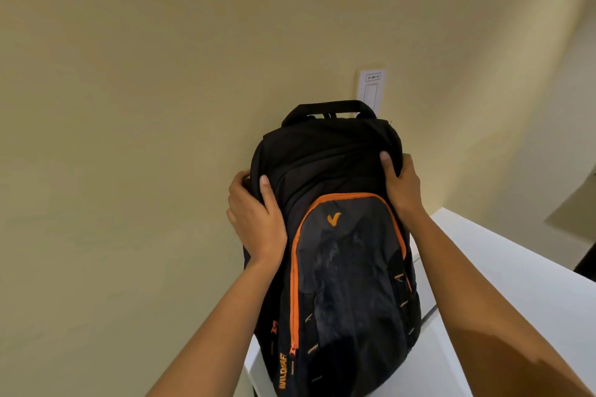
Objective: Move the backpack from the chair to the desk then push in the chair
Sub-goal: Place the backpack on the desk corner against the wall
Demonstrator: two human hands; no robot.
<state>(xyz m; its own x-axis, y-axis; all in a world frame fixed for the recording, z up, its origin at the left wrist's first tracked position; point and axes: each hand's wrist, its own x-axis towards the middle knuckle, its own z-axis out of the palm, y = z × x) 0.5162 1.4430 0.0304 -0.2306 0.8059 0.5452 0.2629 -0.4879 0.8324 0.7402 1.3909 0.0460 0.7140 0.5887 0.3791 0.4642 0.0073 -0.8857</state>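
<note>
Two bare forearms are reaching in from the bottom edge, both hands on a backpack. Left hand is gripping the pack's upper left side, thumb pressing flat on the front, fingers curling round behind the fabric. Right hand is clamping the upper right shoulder of the pack, thumb on the front, other fingers wrapping behind and out of sight. Backpack is black with an orange-piped grey front pocket, an orange logo, orange lettering down the lower left side; it is standing upright, front facing the person. Its base is sitting at the desk's left corner, white top showing to the right of it and just below it at the near edge; whether the full weight is resting there is unclear. Carry handle is sticking up at the top. Back of the pack is near a beige wall; contact unclear. White wall plate is showing just above the handle.
</note>
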